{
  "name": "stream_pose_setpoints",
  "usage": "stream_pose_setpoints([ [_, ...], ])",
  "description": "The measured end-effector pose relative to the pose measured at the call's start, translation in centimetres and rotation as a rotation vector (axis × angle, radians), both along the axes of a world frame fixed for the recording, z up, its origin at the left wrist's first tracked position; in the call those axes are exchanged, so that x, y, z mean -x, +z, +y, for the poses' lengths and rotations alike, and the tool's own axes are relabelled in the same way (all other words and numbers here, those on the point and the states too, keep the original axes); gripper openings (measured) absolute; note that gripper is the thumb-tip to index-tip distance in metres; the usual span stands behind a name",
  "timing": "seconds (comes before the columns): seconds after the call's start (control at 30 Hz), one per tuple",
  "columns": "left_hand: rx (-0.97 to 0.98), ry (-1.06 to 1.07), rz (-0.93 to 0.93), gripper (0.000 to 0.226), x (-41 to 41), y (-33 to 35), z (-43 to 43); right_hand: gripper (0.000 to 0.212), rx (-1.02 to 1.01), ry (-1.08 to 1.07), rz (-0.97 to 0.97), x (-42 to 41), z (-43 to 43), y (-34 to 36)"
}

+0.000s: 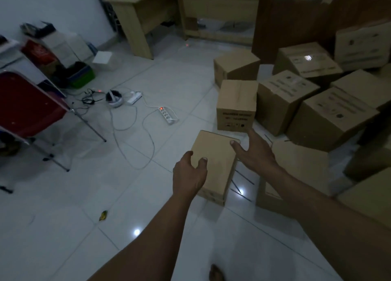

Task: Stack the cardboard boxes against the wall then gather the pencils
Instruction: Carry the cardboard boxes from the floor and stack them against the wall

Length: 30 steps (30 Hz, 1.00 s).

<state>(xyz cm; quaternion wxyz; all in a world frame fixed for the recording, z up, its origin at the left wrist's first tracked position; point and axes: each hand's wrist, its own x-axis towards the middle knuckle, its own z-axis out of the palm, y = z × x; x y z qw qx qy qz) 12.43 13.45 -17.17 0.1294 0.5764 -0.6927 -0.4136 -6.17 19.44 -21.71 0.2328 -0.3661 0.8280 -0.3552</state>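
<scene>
Left hand (190,173) is stretched forward with the fingers loosely spread and holds nothing; it is over the near left edge of a small cardboard box (215,164). I cannot tell if the fingertips touch the box. Right hand (254,151) is also wide, fingers apart, at the far right corner of the same box, and it grips nothing.

This small box lies on the white tiled floor (127,196), plain side up. Just to its right, several dark pencils (245,177) lie scattered on the tiles, between the small box and a larger flat box (300,168). Just beyond the small box stands a printed box (236,105), upright. Further right, more boxes (330,120) are piled without order, some of them tilted.

On the left lie a white power strip (168,115) with loose cables and a red folding chair (27,105). At the far side stands a wooden bench (135,22) near the wall.
</scene>
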Motion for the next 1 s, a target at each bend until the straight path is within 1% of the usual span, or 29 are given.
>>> stream_pose_setpoints([
  [0.1, 0.006, -0.058, -0.028, 0.056, 0.8, -0.1, -4.8, 0.082, 0.009, -0.05, -0.028, 0.5, -4.1, -1.1],
  [0.17, 0.031, -0.105, -0.049, 0.055, 1.7, -0.2, -7.5, 0.084, 0.014, -0.073, -0.042, 1.2, -6.2, -2.0],
  [0.23, 0.059, -0.162, -0.061, 0.055, 3.4, -0.7, -10.9, 0.079, 0.014, -0.111, -0.055, 2.4, -8.8, -3.0],
  [0.3, 0.071, -0.2, -0.068, 0.056, 5.0, -1.2, -13.6, 0.069, 0.017, -0.127, -0.05, 3.2, -10.8, -3.6],
  [0.47, 0.051, -0.282, -0.09, 0.055, 9.9, -3.0, -19.6, 0.047, 0.02, -0.23, -0.058, 7.1, -16.1, -6.0],
  [0.53, 0.046, -0.316, -0.096, 0.054, 11.9, -3.8, -22.0, 0.045, 0.029, -0.266, -0.062, 8.5, -18.0, -6.8],
  [0.63, 0.041, -0.392, -0.129, 0.053, 15.1, -5.0, -24.9, 0.054, 0.008, -0.338, -0.07, 10.2, -19.6, -8.0],
  [0.73, 0.015, -0.506, -0.172, 0.054, 18.3, -6.8, -27.3, 0.067, -0.035, -0.46, -0.112, 11.7, -20.6, -10.0],
  [0.87, -0.009, -0.679, -0.21, 0.054, 22.1, -9.4, -30.6, 0.062, -0.036, -0.656, -0.108, 12.2, -21.9, -12.0],
  [0.9, -0.02, -0.753, -0.219, 0.054, 23.5, -10.8, -31.7, 0.061, -0.041, -0.726, -0.111, 12.3, -22.3, -13.1],
  [1.0, -0.043, -0.897, -0.227, 0.054, 26.4, -13.9, -34.1, 0.064, -0.055, -0.881, -0.144, 11.9, -23.5, -15.9],
])
